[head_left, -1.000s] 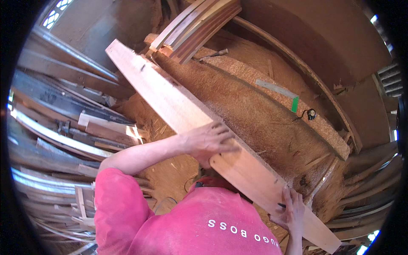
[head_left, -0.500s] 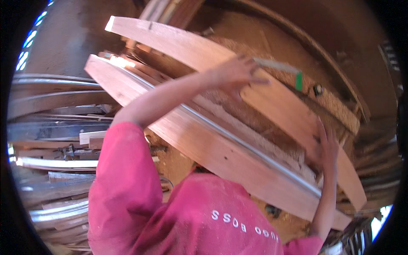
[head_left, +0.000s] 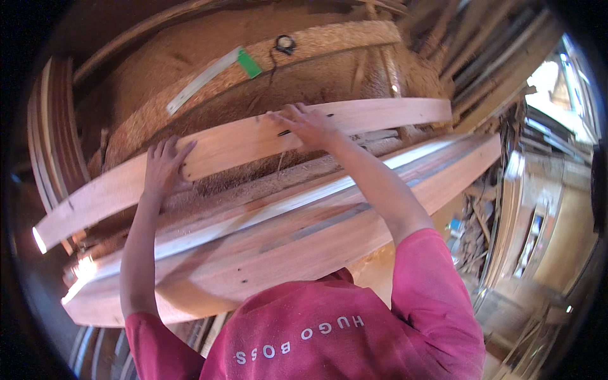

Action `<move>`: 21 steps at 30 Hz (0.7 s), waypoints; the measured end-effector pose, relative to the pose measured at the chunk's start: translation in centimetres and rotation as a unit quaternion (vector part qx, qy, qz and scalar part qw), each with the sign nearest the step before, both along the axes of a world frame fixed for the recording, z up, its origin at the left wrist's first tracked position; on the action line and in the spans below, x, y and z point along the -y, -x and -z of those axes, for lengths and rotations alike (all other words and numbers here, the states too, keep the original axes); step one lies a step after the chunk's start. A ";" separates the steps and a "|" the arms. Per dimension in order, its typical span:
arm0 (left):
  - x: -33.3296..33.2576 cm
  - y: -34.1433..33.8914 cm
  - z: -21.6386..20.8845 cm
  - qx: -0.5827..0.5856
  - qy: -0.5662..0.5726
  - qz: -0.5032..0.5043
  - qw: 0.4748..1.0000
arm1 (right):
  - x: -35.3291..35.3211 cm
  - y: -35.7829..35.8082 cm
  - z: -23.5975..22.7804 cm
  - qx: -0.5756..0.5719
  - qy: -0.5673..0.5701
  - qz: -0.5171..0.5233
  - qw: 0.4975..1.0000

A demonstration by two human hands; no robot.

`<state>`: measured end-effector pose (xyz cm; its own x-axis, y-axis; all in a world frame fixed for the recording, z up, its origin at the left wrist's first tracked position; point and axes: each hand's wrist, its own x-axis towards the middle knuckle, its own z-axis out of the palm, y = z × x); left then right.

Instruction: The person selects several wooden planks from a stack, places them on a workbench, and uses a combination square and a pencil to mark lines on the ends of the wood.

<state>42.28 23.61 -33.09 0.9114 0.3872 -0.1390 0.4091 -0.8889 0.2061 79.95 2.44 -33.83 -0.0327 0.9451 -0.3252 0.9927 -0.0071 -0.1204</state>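
Strip stack (head_left: 58, 133) between 9 and 10 o'clock. Left hand (head_left: 166, 167) at 9 – fingers over far edge, holding the plank (head_left: 237, 145), which spans just under 9 round to 2. Metal bar (head_left: 206, 81) between 10 and 11, green piece (head_left: 249, 64) at its end, 11. Tape measure (head_left: 285, 44) at 12, on the dusty beam (head_left: 345, 37). Right hand (head_left: 308, 128) at 12, fingers spread – holding same plank. Second plank (head_left: 335, 244) nearer the body, 8 to between 2 and 3. Timber pile (head_left: 500, 63) at 2.

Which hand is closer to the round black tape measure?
Right. The right hand is below the black tape measure in the picture; the left hand is lower and farther left.
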 end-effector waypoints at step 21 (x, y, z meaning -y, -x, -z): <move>9.8 8.2 -15.1 0.037 0.101 -0.144 0.984 | 19.6 3.7 -24.6 -0.045 0.083 -0.019 0.995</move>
